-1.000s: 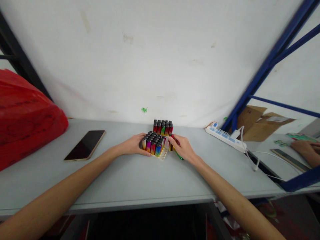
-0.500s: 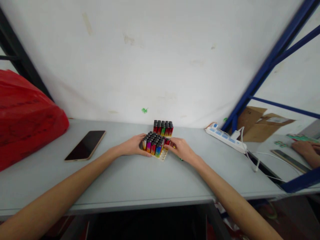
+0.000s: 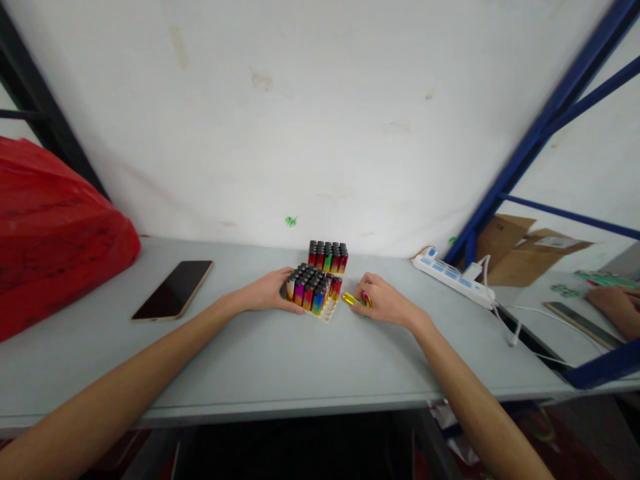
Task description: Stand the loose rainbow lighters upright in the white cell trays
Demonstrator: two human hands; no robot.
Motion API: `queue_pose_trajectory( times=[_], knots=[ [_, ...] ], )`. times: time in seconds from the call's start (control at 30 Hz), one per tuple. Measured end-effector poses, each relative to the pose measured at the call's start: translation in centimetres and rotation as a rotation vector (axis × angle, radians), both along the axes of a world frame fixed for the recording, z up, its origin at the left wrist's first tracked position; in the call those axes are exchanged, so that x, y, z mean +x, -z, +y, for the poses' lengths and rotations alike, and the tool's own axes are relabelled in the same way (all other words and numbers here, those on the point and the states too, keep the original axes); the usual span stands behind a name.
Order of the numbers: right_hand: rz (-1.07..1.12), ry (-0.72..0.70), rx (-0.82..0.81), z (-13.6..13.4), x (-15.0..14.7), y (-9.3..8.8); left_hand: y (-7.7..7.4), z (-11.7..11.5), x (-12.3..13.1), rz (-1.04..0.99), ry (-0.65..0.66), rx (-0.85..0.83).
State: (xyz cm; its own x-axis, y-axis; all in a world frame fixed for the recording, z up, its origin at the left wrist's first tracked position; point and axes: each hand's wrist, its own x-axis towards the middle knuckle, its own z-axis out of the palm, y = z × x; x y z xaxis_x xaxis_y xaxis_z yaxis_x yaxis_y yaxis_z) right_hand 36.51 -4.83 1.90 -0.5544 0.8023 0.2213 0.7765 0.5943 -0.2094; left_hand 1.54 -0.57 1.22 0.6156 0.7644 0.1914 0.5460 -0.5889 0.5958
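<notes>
A pale tray (image 3: 329, 313) with holes stands on the table, packed with upright lighters (image 3: 309, 285) with black tops and shiny multicoloured bodies. Several holes along its near right side hold no lighter. My left hand (image 3: 273, 291) is wrapped round the tray's left side, thumb at the front. To the right of the tray, my right hand (image 3: 383, 300) rests at the tabletop with its fingers curled over a red and yellow lighter (image 3: 367, 299). A yellow lighter (image 3: 350, 299) lies beside those fingertips, pointing toward the tray. Behind stands a second block of upright lighters (image 3: 327, 257).
A phone (image 3: 173, 290) lies on the grey table (image 3: 280, 367) at left, near a red plastic bag (image 3: 60, 233). At right are a white power strip (image 3: 453, 277), a blue frame (image 3: 525, 147), a cardboard box (image 3: 525, 253) and another person's hand (image 3: 615, 307).
My right hand has moved right, off the tray's right edge, down to lighters on the table. A red lighter now stands uncovered at that edge. My left hand stays on the tray.
</notes>
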Motion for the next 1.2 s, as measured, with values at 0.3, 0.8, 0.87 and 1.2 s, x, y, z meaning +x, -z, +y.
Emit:
queue_pose_trajectory(
  times=[0.3,0.8,0.87,1.2],
  knots=[
    [0.546,0.124,-0.114,1.0,0.2,-0.2,0.3,0.3,-0.1,0.002,0.002,-0.007],
    [0.980,0.040,-0.403,0.2,-3.4,-0.2,0.1,0.2,-0.1,0.004,0.018,0.005],
    [0.992,0.061,-0.438,0.2,-3.7,0.0,0.1,0.2,-0.1,0.004,0.021,0.003],
    [0.713,0.255,-0.032,0.2,-4.0,1.0,0.3,0.3,-0.1,0.001,0.013,0.008]
  ],
)
